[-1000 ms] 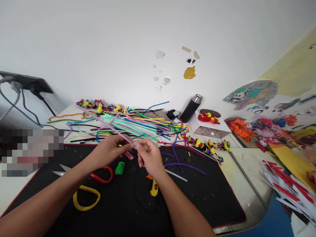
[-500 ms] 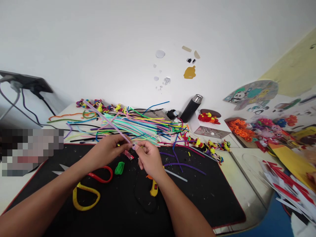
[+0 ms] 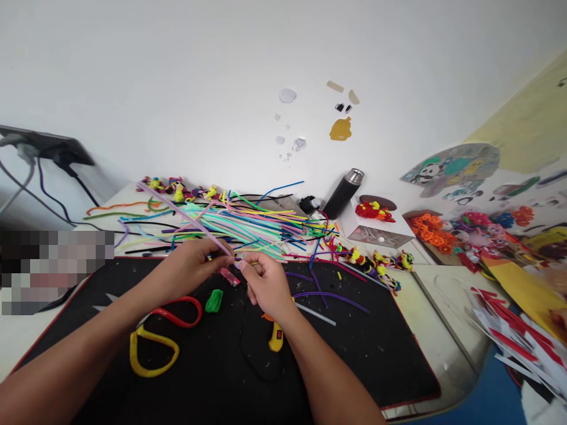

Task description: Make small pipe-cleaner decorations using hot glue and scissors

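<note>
A lilac pipe cleaner (image 3: 186, 219) runs as one long straight line from the fingertips up and away to the left, its far tip over the back-left of the table. Its near end sits just where the two hands meet, above the far edge of the black mat (image 3: 363, 354). So its long axis slants from lower right to upper left, and nearly all its length lies on the left hand's side.

The left hand (image 3: 190, 268) pinches the stem a little way up from the near end, fingers curled round it. The right hand (image 3: 266, 283) pinches the very end between thumb and forefinger, the other fingers folded in. Both hands touch the stem and sit almost against each other; the right holds the tip, the left is nearer the free length.

Just under the hands a small pink piece (image 3: 230, 276) lies on the mat, with a green coil (image 3: 215, 301) beside it. Scissors (image 3: 155, 339) with one red and one yellow loop lie near the left forearm, and a yellow glue gun (image 3: 275, 336) shows under the right wrist. Behind the hands a heap of pipe cleaners (image 3: 248, 227) in many colours lies spread across the table. A black flask (image 3: 343, 193) stands at the back right, near finished flowers (image 3: 374, 211).

No brand or writing can be read anywhere; a panda picture (image 3: 432, 172) on the right wall carries no legible words.
</note>
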A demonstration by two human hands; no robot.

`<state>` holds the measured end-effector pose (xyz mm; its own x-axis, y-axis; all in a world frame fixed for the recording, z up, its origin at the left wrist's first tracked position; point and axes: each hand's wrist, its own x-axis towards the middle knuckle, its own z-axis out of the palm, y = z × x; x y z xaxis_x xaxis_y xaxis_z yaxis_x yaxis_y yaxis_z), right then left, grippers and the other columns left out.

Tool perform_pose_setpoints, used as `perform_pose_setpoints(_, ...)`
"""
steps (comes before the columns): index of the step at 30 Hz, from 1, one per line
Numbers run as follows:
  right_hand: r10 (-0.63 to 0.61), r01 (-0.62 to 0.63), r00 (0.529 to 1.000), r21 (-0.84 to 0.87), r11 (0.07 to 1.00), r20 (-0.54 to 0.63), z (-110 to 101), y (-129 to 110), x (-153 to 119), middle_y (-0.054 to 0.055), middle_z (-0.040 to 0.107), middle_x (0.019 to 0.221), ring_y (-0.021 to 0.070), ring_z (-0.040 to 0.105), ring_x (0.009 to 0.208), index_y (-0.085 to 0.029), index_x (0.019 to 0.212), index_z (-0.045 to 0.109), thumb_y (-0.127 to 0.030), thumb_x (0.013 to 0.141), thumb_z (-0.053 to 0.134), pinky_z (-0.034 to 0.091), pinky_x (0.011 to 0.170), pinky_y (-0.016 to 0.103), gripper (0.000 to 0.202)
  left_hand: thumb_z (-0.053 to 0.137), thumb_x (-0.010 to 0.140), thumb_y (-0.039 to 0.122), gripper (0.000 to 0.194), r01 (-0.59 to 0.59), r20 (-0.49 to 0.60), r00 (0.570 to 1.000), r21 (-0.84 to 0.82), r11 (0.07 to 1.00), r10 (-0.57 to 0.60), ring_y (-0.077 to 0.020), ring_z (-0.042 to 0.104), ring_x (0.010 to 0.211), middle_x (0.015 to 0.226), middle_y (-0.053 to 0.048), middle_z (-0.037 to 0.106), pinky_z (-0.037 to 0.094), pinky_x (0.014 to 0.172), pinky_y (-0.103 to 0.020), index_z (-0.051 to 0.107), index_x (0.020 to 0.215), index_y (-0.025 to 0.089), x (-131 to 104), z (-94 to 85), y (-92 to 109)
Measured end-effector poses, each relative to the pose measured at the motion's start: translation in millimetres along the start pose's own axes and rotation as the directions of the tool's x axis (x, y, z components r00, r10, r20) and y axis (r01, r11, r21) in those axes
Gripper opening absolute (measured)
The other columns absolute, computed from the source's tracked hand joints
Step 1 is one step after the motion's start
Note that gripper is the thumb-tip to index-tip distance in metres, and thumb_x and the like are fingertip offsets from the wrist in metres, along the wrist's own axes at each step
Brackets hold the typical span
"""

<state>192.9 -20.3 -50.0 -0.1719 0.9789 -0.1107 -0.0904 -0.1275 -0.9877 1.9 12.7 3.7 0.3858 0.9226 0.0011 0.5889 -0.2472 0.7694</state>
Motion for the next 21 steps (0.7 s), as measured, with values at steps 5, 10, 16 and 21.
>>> perform_pose_setpoints(5,-0.003,0.003,1.000,0.012,1.000,0.005,-0.2,0.6,-0.5,-0.012,0.049,0.050,0.0067,0.038,0.029,-0.021,0.088,0.058,-0.043,0.089,0.068,0.022,0.033,0.020,0.024,0.062,0.090,0.053,0.033,0.005,-0.006,1.000,-0.004,1.000,-0.005,-0.0242,0.068,0.070,0.076,-0.003,0.075,0.049,0.067,-0.030,0.075,0.090,0.022,-0.7,-2.5,-1.8)
perform_pose_setpoints(10,-0.012,0.012,1.000,0.007,1.000,0.012,-0.2,0.5,-0.8,-0.013,0.047,0.049,0.0068,0.038,0.029,-0.021,0.088,0.058,-0.042,0.090,0.067,0.022,0.033,0.020,0.023,0.063,0.091,0.052,0.033,-0.002,-0.003,1.000,-0.049,0.999,0.002,-0.0231,0.067,0.070,0.076,-0.002,0.074,0.048,0.066,-0.030,0.075,0.093,0.022,-0.3,-1.4,-5.1)
perform_pose_setpoints(16,-0.017,0.016,1.000,-0.026,1.000,-0.003,-0.1,0.1,-0.6,-0.013,0.043,0.047,0.0073,0.038,0.030,-0.022,0.088,0.058,-0.040,0.091,0.067,0.023,0.034,0.020,0.021,0.065,0.092,0.056,0.036,0.020,0.026,1.000,-0.133,0.991,-0.017,-0.0199,0.063,0.067,0.070,0.001,0.069,0.046,0.063,-0.027,0.072,0.087,0.021,0.7,2.3,-5.1)
perform_pose_setpoints(21,-0.056,0.056,0.998,-0.135,0.989,0.002,2.1,-0.2,-2.9,-0.013,0.043,0.047,0.0072,0.039,0.032,-0.021,0.086,0.058,-0.038,0.093,0.065,0.027,0.038,0.020,0.019,0.065,0.092,0.053,0.034,0.012,0.043,0.999,-0.160,0.987,-0.005,-0.0177,0.061,0.065,0.069,0.002,0.066,0.046,0.062,-0.026,0.069,0.082,0.021,3.1,5.1,-7.5)
